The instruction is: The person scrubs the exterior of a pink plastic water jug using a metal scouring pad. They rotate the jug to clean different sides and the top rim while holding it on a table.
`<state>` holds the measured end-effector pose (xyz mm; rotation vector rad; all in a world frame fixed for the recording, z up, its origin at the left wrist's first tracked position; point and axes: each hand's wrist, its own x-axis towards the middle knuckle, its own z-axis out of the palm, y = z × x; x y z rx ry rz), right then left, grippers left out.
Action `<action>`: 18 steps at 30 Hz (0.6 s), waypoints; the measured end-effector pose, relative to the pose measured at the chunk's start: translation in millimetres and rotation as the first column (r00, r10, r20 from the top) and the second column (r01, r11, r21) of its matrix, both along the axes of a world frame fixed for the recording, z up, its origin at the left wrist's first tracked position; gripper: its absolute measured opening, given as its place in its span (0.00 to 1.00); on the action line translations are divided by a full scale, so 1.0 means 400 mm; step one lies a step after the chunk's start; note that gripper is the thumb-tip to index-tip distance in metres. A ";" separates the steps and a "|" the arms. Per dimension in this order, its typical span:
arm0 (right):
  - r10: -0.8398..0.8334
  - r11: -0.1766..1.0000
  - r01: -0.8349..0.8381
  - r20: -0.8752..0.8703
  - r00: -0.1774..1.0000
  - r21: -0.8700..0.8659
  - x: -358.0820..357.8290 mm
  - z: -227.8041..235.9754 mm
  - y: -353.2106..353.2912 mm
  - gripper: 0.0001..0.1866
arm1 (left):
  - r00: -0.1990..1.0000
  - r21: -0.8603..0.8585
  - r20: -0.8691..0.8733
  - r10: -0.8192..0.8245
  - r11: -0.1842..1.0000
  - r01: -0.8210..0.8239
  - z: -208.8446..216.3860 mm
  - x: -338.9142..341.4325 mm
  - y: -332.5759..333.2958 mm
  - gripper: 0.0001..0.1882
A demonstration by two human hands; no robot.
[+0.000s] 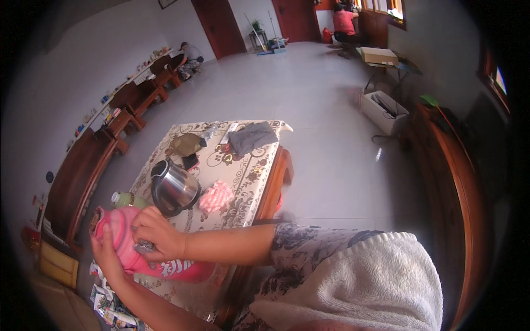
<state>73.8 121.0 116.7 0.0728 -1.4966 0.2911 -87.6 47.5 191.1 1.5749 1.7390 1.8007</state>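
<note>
At the near left of the counter, gripping a slanting pink flask

Wrapping the left hand around the flask's shoulder, just behind the round mouth. Pressing the right hand against the far flank, roughly midway along, and clenching a small silvery wad, perhaps a scourer, between curled fingers and the pink surface. Touching the flask on both sides, so leaving no gap between it and either hand.

Pointing the mouth toward the far left and the base toward the near right, so setting the long axis aslant. Placing the left hand nearer the mouth, the right hand nearer the base. Bringing the right forearm in from the right and the left forearm in from the near side, so meeting the flask from crossing directions. Showing too little of the underside to tell resting on the counter from being held just above.

Sharing the counter with a steel kettle just beyond the flask, a green container at the kettle's near left, and a crumpled pink cloth to the kettle's right. Holding a brown bundle and a grey cloth toward the far end.
</note>
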 end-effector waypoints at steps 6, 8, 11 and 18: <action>0.038 0.998 -0.039 -0.024 0.999 -0.041 -0.013 -0.012 0.022 0.17 | 0.976 -0.044 -0.075 0.207 0.977 -0.210 0.014 0.045 -0.021 0.27; 0.030 0.995 -0.031 -0.012 0.999 -0.094 0.012 -0.010 0.024 0.17 | 0.988 0.028 -0.032 0.153 0.988 -0.153 0.009 0.080 0.000 0.27; 0.011 0.990 -0.020 -0.062 0.998 -0.142 -0.013 -0.004 -0.005 0.17 | 0.979 0.002 -0.068 0.193 0.981 -0.193 0.008 0.042 -0.014 0.28; -0.055 0.982 0.053 -0.007 0.998 -0.180 -0.029 -0.008 -0.043 0.19 | 0.972 -0.065 0.013 0.234 0.970 -0.233 0.002 0.035 -0.013 0.28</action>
